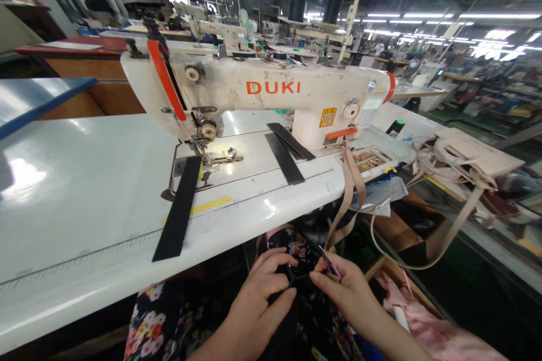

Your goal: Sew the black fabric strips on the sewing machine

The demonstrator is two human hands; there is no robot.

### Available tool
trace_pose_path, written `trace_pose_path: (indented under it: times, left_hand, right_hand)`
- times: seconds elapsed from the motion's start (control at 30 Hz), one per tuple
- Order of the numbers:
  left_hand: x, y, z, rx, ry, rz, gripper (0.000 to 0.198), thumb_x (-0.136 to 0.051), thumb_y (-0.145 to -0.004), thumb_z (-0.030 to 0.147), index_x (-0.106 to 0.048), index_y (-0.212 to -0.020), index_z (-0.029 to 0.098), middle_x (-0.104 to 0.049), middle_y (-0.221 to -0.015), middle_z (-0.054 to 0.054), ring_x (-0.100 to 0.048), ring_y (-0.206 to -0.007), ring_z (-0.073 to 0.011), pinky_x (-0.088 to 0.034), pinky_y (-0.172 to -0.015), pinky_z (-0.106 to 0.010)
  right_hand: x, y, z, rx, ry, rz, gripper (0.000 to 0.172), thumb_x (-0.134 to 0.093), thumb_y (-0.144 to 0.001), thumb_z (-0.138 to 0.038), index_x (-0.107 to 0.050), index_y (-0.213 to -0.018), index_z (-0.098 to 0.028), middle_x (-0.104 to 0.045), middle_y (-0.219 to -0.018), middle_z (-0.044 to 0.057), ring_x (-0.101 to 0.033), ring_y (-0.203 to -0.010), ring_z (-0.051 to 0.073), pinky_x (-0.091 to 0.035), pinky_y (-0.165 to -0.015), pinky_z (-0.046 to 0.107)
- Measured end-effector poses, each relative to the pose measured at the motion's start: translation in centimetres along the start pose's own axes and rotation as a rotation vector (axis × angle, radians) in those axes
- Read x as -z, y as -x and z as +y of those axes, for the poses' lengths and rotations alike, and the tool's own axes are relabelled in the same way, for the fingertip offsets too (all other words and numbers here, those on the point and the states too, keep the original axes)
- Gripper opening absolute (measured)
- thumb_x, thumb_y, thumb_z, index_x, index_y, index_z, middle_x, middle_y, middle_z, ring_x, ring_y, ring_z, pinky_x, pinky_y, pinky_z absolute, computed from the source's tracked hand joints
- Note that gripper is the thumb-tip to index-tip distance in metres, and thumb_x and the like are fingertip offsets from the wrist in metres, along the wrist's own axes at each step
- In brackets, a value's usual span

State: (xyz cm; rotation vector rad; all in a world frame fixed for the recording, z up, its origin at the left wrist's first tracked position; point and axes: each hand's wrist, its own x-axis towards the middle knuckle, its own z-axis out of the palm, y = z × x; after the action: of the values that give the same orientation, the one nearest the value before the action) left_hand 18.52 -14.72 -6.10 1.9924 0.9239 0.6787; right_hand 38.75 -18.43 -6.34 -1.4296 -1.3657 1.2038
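Observation:
My left hand (265,296), over my lap, has its fingers curled around a thin black strip (291,275) that bends in a loop. My right hand (349,290) is closed close beside it, the thumb pressed near the strip's other end. A slim pink and dark tool (330,264), perhaps small scissors, sticks out between its fingers. Both hands are below the table edge, apart from the sewing machine (271,87). A flat black strip (178,211) lies under the machine's needle area and hangs toward the front edge. More black strips (285,158) rest on the machine bed.
Beige straps (349,180) hang off the table's right end near a tray of small metal parts (368,159). A side table with a beige strapped piece (474,149) stands right. Pink cloth (423,316) lies low at right. The white tabletop (84,180) extends left.

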Motion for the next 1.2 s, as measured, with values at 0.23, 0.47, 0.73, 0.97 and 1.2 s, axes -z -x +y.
trace_pose_path:
  times: [0.23, 0.47, 0.73, 0.97, 1.2]
  left_hand:
    - [-0.7, 0.8, 0.3, -0.014, -0.19, 0.071, 0.022, -0.051, -0.088, 0.016, -0.065, -0.072, 0.023, -0.064, -0.107, -0.004, -0.053, -0.113, -0.0253, -0.038, -0.103, -0.044]
    - [-0.2, 0.6, 1.7, 0.036, -0.235, -0.033, 0.026, -0.046, -0.09, 0.017, -0.065, -0.074, 0.022, -0.062, -0.103, -0.005, -0.057, -0.106, -0.0243, -0.033, -0.107, -0.05]
    - [-0.4, 0.8, 1.5, 0.051, -0.243, -0.075, 0.023, -0.048, -0.09, 0.018, -0.063, -0.073, 0.022, -0.063, -0.103, -0.004, -0.059, -0.105, -0.0242, -0.033, -0.108, -0.049]
    - [-0.9, 0.8, 1.4, 0.048, -0.219, -0.015, 0.02, -0.05, -0.087, 0.017, -0.063, -0.073, 0.023, -0.063, -0.1, -0.003, -0.06, -0.1, -0.0225, -0.032, -0.107, -0.046]
    - [-1.2, 0.7, 1.5, 0.071, -0.115, -0.015, 0.026, -0.048, -0.088, 0.017, -0.063, -0.068, 0.022, -0.062, -0.097, -0.003, -0.059, -0.095, -0.0206, -0.044, -0.094, -0.036]
  right_hand:
    - [-1.6, 2.6, -1.3, 0.029, 0.035, -0.004, 0.026, -0.053, -0.093, -0.042, -0.057, -0.109, -0.022, -0.058, -0.087, 0.001, -0.053, -0.081, 0.017, -0.04, -0.074, 0.025]
    - [-1.7, 4.0, -0.4, -0.245, -0.081, -0.224, 0.062, -0.028, -0.093, -0.07, -0.058, -0.074, -0.019, -0.044, -0.061, -0.002, -0.041, -0.054, 0.013, -0.033, -0.05, 0.024]
    - [-0.8, 4.4, -0.1, -0.223, 0.082, -0.121, 0.066, -0.031, -0.09, -0.074, -0.063, -0.07, -0.019, -0.051, -0.066, 0.002, -0.05, -0.062, 0.018, -0.043, -0.059, 0.028]
    - [0.0, 4.8, 0.6, -0.089, 0.125, -0.203, 0.059, -0.044, -0.085, -0.075, -0.071, -0.089, -0.022, -0.067, -0.09, 0.008, -0.061, -0.089, 0.025, -0.044, -0.085, 0.032]
    - [-2.3, 3.9, 0.6, -0.258, 0.012, -0.09, 0.07, -0.032, -0.084, -0.081, -0.06, -0.07, -0.018, -0.052, -0.063, 0.002, -0.05, -0.06, 0.017, -0.04, -0.057, 0.027]
